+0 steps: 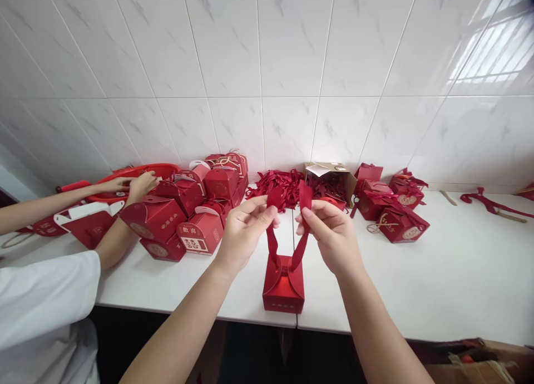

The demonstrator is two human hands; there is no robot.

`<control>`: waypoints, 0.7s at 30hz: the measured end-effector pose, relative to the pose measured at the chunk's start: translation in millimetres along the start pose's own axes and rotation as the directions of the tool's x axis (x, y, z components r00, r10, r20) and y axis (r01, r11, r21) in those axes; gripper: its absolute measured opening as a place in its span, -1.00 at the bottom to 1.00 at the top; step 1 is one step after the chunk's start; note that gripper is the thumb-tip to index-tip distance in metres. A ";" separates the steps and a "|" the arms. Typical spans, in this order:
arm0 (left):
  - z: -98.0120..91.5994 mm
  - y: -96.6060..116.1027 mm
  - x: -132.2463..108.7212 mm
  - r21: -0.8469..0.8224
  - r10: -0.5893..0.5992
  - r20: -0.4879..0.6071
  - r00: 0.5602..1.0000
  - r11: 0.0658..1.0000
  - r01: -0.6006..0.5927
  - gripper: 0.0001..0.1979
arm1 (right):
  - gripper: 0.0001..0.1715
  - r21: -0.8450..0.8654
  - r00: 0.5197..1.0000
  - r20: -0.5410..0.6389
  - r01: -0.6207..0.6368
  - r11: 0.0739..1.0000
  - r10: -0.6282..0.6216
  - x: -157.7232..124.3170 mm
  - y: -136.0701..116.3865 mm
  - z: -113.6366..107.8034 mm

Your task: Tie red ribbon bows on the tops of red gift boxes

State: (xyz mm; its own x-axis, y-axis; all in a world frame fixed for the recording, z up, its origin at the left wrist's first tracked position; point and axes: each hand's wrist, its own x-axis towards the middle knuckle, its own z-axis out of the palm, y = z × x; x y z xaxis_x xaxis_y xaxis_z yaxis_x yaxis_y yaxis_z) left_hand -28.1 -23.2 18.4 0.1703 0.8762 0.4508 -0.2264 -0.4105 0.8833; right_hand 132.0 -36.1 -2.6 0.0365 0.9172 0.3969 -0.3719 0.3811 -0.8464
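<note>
A small red gift box stands on the white table near its front edge. A red ribbon runs up from the box top in two strands. My left hand pinches the left strand's end between thumb and fingers. My right hand pinches the right strand's end. Both ends are held up above the box, a little apart.
A heap of folded red boxes lies to the left, and a co-worker's hands reach into it by a red basin. Loose red ribbons, an open carton and ribboned boxes line the tiled wall.
</note>
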 end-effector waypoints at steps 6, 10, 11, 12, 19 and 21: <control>3.9 11.0 -6.5 0.202 -0.085 0.066 0.994 0.977 0.070 -0.44 | -0.82 -0.179 0.979 0.202 0.059 0.982 -0.022 -2.6 -1.1 3.4; 0.9 11.9 -8.4 0.299 -0.169 0.139 0.976 0.947 0.121 -0.53 | -0.79 -0.191 0.969 0.248 0.047 0.981 0.002 -6.2 3.3 1.5; -0.9 10.7 -8.5 0.287 -0.200 0.161 0.966 0.946 0.148 -0.57 | -0.77 -0.197 0.970 0.242 0.042 0.980 0.007 -6.3 5.1 0.2; -2.9 9.2 -8.4 0.254 -0.234 0.180 0.955 0.949 0.185 -0.61 | -0.75 -0.202 0.968 0.250 0.044 0.978 0.008 -6.2 6.8 -1.7; -14.4 -2.4 -3.8 -0.066 -0.423 0.226 0.877 0.892 0.448 -0.82 | -0.75 -0.405 0.819 0.545 0.445 0.799 -0.180 -1.8 5.6 -20.1; -14.8 -2.6 -3.0 -0.098 -0.441 0.198 0.876 0.880 0.465 -0.86 | -0.70 -0.443 0.765 0.597 0.565 0.696 -0.240 -0.8 4.0 -23.7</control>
State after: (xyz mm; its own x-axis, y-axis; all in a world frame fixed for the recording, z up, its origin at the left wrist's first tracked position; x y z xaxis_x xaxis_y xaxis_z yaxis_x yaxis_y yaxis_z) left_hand -42.3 -21.1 12.8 0.4383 0.8983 0.0310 -0.2139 0.0707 0.9743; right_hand 152.4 -32.6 -14.7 -0.4368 0.5403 0.7192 0.1732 0.8351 -0.5222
